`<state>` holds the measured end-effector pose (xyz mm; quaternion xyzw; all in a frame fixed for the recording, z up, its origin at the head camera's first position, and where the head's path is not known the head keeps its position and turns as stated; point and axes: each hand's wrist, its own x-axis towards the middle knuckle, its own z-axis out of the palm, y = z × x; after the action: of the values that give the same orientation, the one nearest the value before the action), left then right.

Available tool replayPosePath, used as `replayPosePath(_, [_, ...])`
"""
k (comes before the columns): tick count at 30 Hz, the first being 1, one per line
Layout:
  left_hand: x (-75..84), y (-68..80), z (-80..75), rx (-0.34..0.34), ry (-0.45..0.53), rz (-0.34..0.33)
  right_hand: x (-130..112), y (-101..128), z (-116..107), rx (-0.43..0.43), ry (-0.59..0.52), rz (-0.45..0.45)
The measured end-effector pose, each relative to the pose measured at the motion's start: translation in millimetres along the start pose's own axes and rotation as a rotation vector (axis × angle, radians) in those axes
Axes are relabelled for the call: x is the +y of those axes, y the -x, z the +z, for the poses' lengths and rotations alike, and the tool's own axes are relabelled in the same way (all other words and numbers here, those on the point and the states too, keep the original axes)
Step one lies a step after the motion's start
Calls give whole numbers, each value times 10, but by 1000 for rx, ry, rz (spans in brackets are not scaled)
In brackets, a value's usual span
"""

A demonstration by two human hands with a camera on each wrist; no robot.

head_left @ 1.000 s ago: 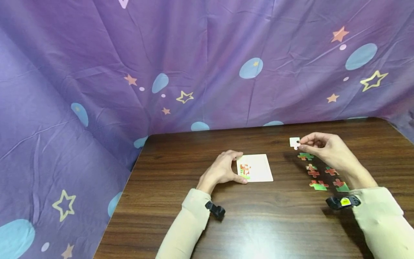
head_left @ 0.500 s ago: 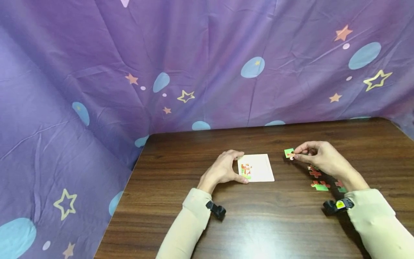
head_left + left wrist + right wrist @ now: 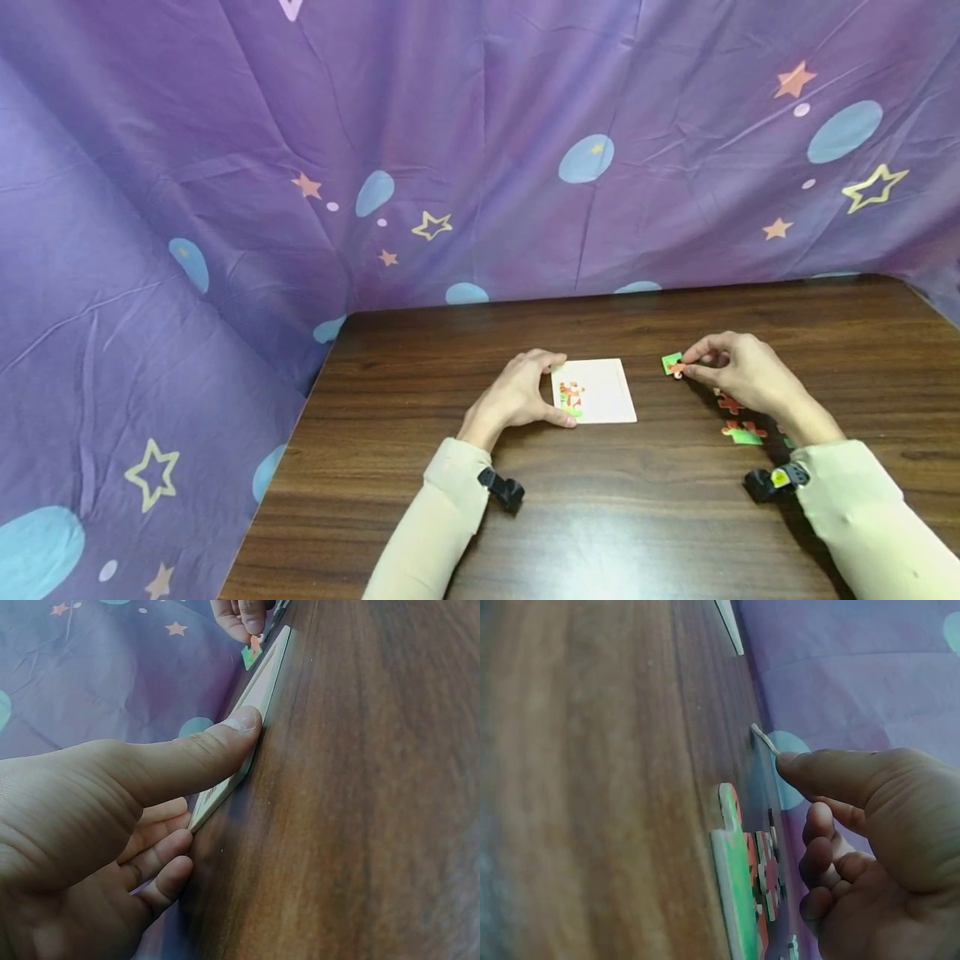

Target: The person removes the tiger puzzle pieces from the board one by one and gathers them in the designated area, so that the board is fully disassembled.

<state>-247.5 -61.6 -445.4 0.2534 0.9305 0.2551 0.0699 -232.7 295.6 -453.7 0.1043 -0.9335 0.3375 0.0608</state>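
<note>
My left hand (image 3: 517, 390) grips the left side of a white square puzzle board (image 3: 606, 392). Its thumb is at the near left corner, a finger at the far left one. Joined red and green pieces (image 3: 572, 397) fill part of the board's left side. To the right, my right hand (image 3: 738, 367) pinches a green and orange puzzle piece (image 3: 672, 364) between thumb and forefinger. In the right wrist view that piece (image 3: 764, 739) appears edge-on at the thumb tip, and the other fingers are curled.
Loose puzzle pieces lie near the right hand: a red one (image 3: 729, 402) and a green and red one (image 3: 744, 432). Another green bit (image 3: 785, 437) is mostly hidden by the wrist. A purple curtain (image 3: 480, 167) hangs behind the brown wooden table (image 3: 420, 350).
The right hand has moved left and toward the near side with the pinched piece. White side up at first, the piece now shows its coloured face. The left hand stays on the board.
</note>
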Motion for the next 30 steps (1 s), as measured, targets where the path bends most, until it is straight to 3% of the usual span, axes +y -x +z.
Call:
replayPosePath(21, [-9, -10, 10, -2, 5, 8, 0, -1, -24, -45, 20, 73])
replayPosePath(30, [-13, -13, 8, 3, 4, 10, -35, -11, -39, -37, -16, 38])
